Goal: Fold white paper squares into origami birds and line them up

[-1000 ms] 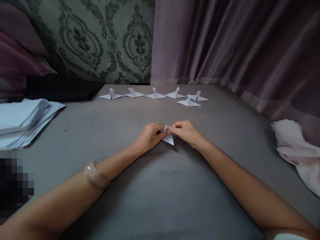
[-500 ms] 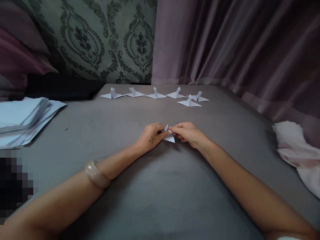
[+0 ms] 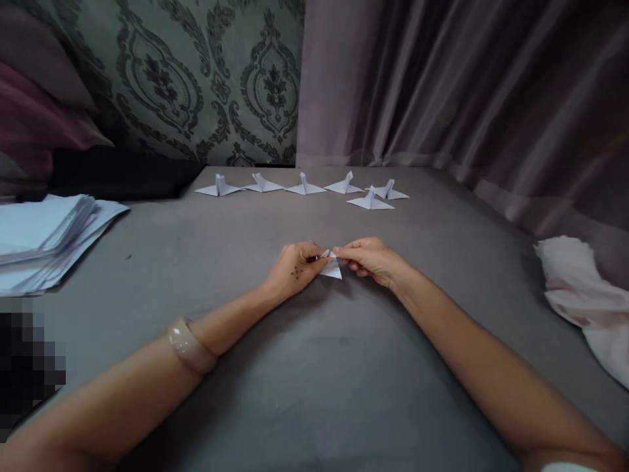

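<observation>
Between my two hands is a small white origami crane (image 3: 332, 270), folded from paper, with one triangular wing pointing down toward me. My left hand (image 3: 297, 265) grips its left side, thumb on top of the paper. The fingertips of my right hand (image 3: 366, 259) pinch the narrow upper tip on the right. Part of the folded paper is hidden behind my fingers. Beyond my hands, several finished-looking paper cranes (image 3: 304, 187) stand in a row with wings spread, and one crane (image 3: 371, 200) sits slightly nearer at the right end.
A stack of white paper sheets (image 3: 44, 229) lies at the left, in front of a folded black cloth (image 3: 118, 174). Pale crumpled fabric (image 3: 580, 282) rests at the right edge. A purple curtain (image 3: 339, 85) borders the grey surface (image 3: 314, 387) at the back and right.
The upright points of the folded paper show less above my fingers, and my right fingertips have shifted slightly on the tip. Both hands keep their hold.
</observation>
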Action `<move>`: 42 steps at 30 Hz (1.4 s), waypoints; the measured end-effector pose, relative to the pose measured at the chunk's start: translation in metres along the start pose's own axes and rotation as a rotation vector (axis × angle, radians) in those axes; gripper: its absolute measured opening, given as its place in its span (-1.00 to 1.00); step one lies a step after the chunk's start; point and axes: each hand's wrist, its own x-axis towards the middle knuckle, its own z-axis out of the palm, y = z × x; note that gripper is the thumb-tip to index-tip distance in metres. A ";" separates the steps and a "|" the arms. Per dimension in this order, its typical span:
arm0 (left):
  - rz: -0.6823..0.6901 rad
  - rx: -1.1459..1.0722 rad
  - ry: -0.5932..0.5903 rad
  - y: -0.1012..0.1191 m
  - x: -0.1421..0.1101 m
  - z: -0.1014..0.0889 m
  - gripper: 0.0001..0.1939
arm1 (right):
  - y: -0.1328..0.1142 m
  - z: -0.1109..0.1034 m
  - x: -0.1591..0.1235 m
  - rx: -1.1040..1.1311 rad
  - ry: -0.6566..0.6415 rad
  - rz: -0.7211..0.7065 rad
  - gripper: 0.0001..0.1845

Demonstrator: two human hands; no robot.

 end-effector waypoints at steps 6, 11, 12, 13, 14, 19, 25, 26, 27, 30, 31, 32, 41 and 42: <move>-0.064 0.072 0.098 0.007 -0.001 0.000 -0.72 | 0.005 -0.006 0.006 0.070 0.122 -0.082 -0.73; -0.172 0.264 0.241 0.008 -0.001 -0.006 -0.79 | 0.006 -0.003 0.006 0.038 0.162 -0.166 -0.74; -0.187 0.310 0.231 0.009 -0.002 -0.007 -0.81 | 0.006 -0.001 0.004 0.000 0.166 -0.184 -0.74; -0.199 0.352 0.218 0.010 -0.003 -0.009 -0.78 | 0.006 0.000 0.003 -0.048 0.174 -0.209 -0.74; -0.208 0.385 0.206 0.011 -0.004 -0.010 -0.73 | 0.006 0.002 0.001 -0.104 0.182 -0.242 -0.73; -0.272 0.407 0.161 0.015 -0.011 -0.012 -0.64 | 0.009 0.008 -0.007 -0.430 0.194 -0.418 -0.67; -0.248 0.377 0.137 0.019 -0.006 -0.012 -0.85 | 0.010 0.018 -0.009 -0.515 0.237 -0.585 -0.82; -0.251 0.373 0.124 0.021 -0.005 -0.012 -0.84 | 0.011 0.020 -0.008 -0.509 0.228 -0.619 -0.81; -0.257 0.363 0.109 0.023 -0.005 -0.012 -0.82 | 0.012 0.020 -0.006 -0.502 0.216 -0.645 -0.80; -0.290 0.249 0.089 0.026 -0.006 -0.010 -0.79 | 0.016 0.020 -0.002 -0.480 0.178 -0.663 -0.75; -0.305 0.176 0.093 0.026 -0.006 -0.009 -0.76 | 0.017 0.020 -0.001 -0.476 0.173 -0.665 -0.74; -0.325 0.095 0.100 0.024 -0.007 -0.008 -0.70 | 0.018 0.019 0.000 -0.473 0.172 -0.669 -0.71; -0.277 0.125 0.148 0.001 -0.005 -0.018 -0.71 | 0.023 0.010 -0.005 -0.715 0.361 -0.627 -0.68; -0.217 0.210 0.128 -0.001 -0.004 -0.021 -0.73 | 0.024 0.009 -0.006 -0.754 0.386 -0.578 -0.67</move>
